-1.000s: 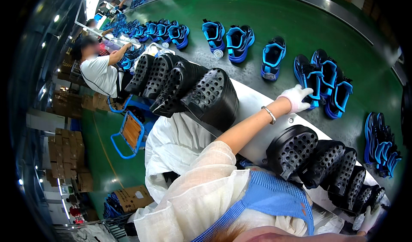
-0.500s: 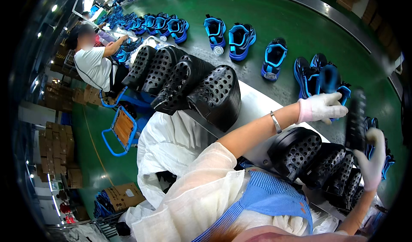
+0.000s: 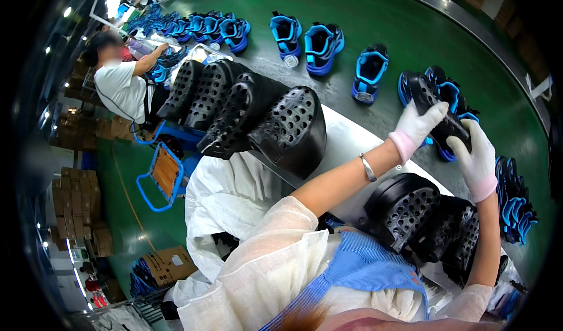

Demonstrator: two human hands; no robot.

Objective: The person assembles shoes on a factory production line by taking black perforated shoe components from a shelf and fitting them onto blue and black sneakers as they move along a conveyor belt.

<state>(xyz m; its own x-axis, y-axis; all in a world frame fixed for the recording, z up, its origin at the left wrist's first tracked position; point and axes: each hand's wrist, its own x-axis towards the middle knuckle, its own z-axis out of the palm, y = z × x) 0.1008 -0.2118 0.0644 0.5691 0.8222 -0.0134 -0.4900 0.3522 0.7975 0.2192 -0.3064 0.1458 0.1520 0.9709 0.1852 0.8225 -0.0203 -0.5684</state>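
Both my hands, in white gloves with pink cuffs, hold a long black insole (image 3: 441, 109) above the shoes at the right. My left hand (image 3: 419, 124) grips its near side, the thumb lying along it. My right hand (image 3: 474, 155) is closed on its right end. Beneath and behind it stand several black and blue sports shoes (image 3: 450, 90), partly covered by the insole and my gloves. Below my hands, stacks of black perforated insoles (image 3: 404, 210) rest at the table edge. More such stacks (image 3: 293, 122) stand to the left of my left forearm.
Single shoes (image 3: 370, 73) stand spaced along the green conveyor belt (image 3: 387, 14), with a dense row (image 3: 199, 26) farther left. A person in a white top (image 3: 120, 87) works at the left. A blue-framed stool (image 3: 166, 169) and cardboard boxes (image 3: 79, 202) stand on the floor.
My right hand has brought the black insole leftward, and my left hand has taken hold of it too. The blurred shoe by my left hand no longer shows apart.
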